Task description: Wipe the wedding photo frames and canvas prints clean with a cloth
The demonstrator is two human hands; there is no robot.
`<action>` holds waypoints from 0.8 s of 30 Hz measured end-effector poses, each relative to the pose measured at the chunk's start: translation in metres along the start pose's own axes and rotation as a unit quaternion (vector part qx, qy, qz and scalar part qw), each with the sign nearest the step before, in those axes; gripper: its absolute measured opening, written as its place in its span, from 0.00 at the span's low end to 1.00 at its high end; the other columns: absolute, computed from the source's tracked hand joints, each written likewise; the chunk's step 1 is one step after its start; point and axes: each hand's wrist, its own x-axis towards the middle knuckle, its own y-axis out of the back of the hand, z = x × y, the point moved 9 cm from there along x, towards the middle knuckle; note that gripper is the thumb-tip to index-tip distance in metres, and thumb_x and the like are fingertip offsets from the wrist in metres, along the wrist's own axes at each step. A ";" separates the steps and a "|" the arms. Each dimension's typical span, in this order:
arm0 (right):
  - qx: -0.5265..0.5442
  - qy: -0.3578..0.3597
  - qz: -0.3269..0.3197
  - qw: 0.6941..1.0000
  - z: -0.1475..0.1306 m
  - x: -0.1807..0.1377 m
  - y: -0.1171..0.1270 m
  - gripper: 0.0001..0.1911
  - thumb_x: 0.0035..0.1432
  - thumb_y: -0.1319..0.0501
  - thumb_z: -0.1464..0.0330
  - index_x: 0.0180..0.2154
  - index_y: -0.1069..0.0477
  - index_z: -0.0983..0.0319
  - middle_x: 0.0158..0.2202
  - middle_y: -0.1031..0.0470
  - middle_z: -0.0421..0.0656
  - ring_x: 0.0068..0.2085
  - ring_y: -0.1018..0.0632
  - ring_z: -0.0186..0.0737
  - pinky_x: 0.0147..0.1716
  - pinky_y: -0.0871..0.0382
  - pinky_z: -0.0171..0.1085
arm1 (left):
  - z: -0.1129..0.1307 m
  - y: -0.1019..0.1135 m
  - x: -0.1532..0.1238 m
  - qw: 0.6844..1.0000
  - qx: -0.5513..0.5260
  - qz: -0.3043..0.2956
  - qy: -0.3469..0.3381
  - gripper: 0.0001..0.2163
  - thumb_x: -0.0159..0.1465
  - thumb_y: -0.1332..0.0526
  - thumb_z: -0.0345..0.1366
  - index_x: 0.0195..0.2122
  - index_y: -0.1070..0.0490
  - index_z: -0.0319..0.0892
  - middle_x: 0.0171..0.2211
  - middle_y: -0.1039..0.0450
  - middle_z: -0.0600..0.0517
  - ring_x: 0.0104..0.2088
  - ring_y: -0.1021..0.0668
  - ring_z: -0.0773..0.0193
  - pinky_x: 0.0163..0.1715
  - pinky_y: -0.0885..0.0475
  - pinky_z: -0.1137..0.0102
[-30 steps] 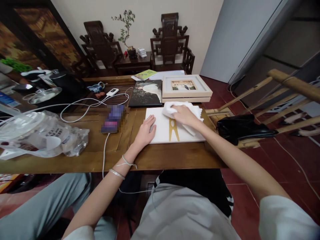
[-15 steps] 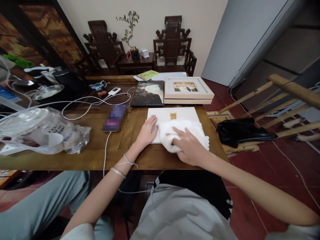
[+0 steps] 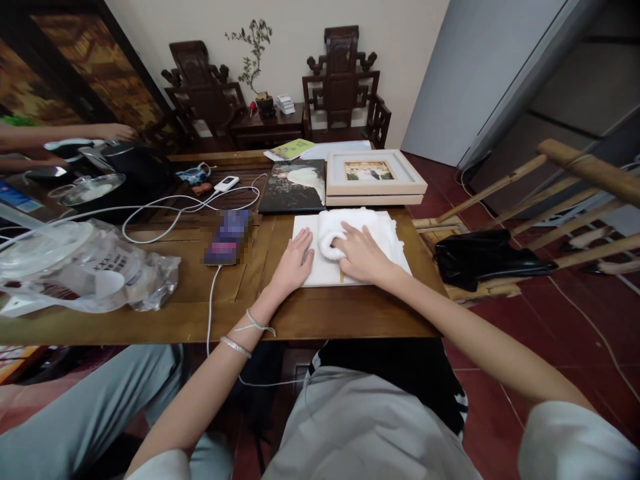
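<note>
A flat white board lies on the wooden table in front of me. My left hand rests flat on its left edge with the fingers stretched out. A fluffy white cloth, bunched up, covers the board's upper and right part. My right hand grips the cloth and presses it down on the board, with some fingers spread on top and the thumb tucked at its fold. Below the right hand a sliver of a gold mark on the board shows.
Behind the board are a dark photo panel and stacked pale frames. A blurred phone on a white cable and a plastic-wrapped bundle lie to the left. Another person's hand is by a black kettle.
My right hand has pushed the cloth away from me, from the board's near edge to its far edge. My left hand stays put. Another person's hands have come in at far left.
</note>
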 end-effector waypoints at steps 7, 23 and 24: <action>0.044 0.078 -0.033 0.995 -0.052 -0.080 -0.013 0.31 0.51 0.45 0.77 0.57 0.26 0.62 0.70 0.35 0.51 0.74 0.47 0.68 0.65 0.50 0.75 | -0.004 -0.006 -0.001 1.000 0.024 -0.020 -0.002 0.26 0.74 0.53 0.37 0.71 0.41 0.35 0.74 0.46 0.37 0.75 0.44 0.51 0.73 0.49 0.48; 0.008 -0.010 0.034 0.999 -0.013 0.038 0.007 0.26 0.60 0.49 0.76 0.57 0.26 0.66 0.60 0.25 0.60 0.69 0.38 0.68 0.59 0.43 0.75 | -0.005 0.017 0.001 0.991 -0.105 0.081 0.021 0.26 0.77 0.57 0.46 0.70 0.38 0.40 0.72 0.40 0.44 0.73 0.38 0.57 0.73 0.46 0.57; 0.006 0.015 0.026 1.000 -0.022 0.035 0.003 0.26 0.59 0.48 0.76 0.57 0.26 0.65 0.61 0.26 0.59 0.70 0.40 0.68 0.60 0.46 0.76 | -0.008 0.022 0.000 0.985 -0.131 0.106 0.029 0.28 0.78 0.59 0.48 0.71 0.39 0.40 0.72 0.41 0.45 0.73 0.38 0.58 0.73 0.45 0.59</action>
